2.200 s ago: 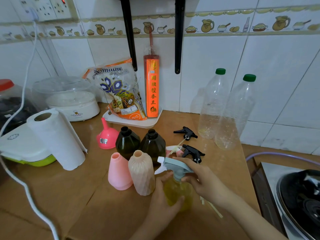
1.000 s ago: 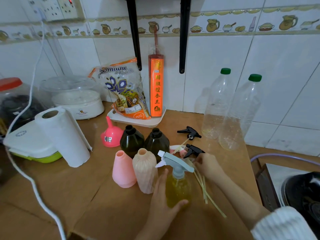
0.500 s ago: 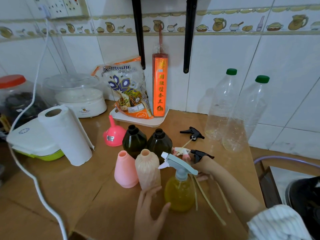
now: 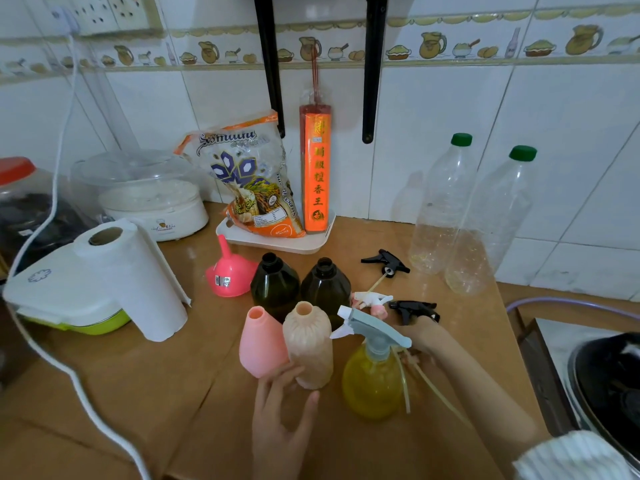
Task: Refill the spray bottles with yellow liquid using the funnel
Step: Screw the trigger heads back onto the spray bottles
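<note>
A round spray bottle of yellow liquid point(image 4: 372, 386) with a grey-blue trigger head stands near the counter's front. Left of it stand an uncapped beige ribbed bottle point(image 4: 308, 344) and a pink bottle point(image 4: 261, 341), with two dark brown bottles point(image 4: 275, 289) behind. The pink funnel point(image 4: 228, 271) rests mouth-down further left. My left hand point(image 4: 280, 414) is open, fingertips at the beige bottle's base. My right hand point(image 4: 420, 337) reaches behind the yellow bottle, right under a black sprayer head point(image 4: 415, 310); its grip is hidden.
Another black sprayer head point(image 4: 386, 263) and a white-pink one point(image 4: 372, 301) lie by two tall clear bottles with green caps point(image 4: 441, 209). A paper towel roll point(image 4: 131, 282), a white cable point(image 4: 52, 355) and a tray with packets point(image 4: 277, 242) stand left and behind. A stove pan point(image 4: 609, 382) sits right.
My left hand let go of the yellow bottle and shifted left to the beige bottle. My right hand left the trigger head and moved back to the loose sprayer heads.
</note>
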